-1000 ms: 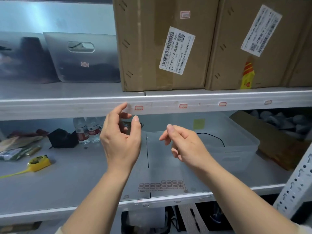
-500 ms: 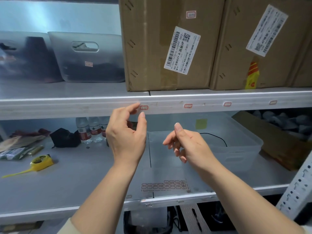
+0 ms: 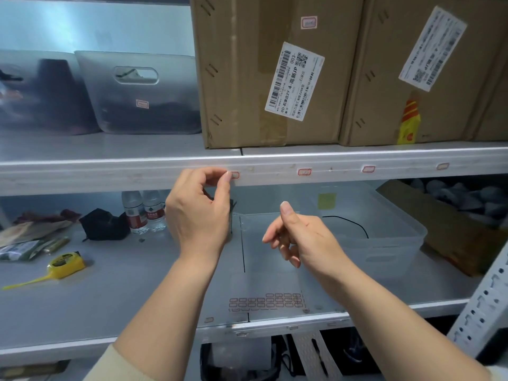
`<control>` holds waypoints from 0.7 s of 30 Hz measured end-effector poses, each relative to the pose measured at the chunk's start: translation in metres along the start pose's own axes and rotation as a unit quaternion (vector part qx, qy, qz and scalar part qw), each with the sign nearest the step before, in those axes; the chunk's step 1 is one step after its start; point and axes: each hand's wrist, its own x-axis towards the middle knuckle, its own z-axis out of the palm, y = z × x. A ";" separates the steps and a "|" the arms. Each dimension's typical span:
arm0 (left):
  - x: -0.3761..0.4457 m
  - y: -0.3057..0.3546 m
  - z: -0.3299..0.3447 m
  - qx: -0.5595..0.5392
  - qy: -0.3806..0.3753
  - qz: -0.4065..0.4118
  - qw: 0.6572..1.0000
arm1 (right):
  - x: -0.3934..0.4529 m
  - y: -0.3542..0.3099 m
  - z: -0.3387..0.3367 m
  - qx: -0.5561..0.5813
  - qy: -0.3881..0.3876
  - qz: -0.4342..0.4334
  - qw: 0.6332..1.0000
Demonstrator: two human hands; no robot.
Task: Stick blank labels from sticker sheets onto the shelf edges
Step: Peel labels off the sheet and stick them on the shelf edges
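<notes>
The upper shelf edge (image 3: 137, 177) runs left to right, bare to the left of a label (image 3: 235, 175). The left hand (image 3: 196, 213) is up at it, thumb tip touching that label; whether it pinches a fresh one, I cannot tell. The right hand (image 3: 301, 237) hangs lower, loosely curled, empty. The sheet (image 3: 265, 301) lies near, below both.

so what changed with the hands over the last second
The left hand rose to the upper shelf edge; its fingertips now sit at the leftmost label, pinching or pressing it, I cannot tell which. The right hand stayed below, loosely curled and holding nothing. The sticker sheet and the other edge labels stayed put.
</notes>
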 end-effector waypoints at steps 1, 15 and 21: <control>0.001 -0.001 -0.001 0.013 -0.001 0.011 1.000 | 0.000 0.000 0.000 0.001 -0.002 0.001 1.000; -0.002 -0.006 -0.001 0.140 -0.010 0.115 0.983 | 0.000 0.003 0.001 0.005 -0.030 0.006 1.000; -0.003 -0.008 -0.001 0.165 -0.007 0.137 0.977 | 0.000 0.005 0.001 0.003 -0.044 0.003 0.999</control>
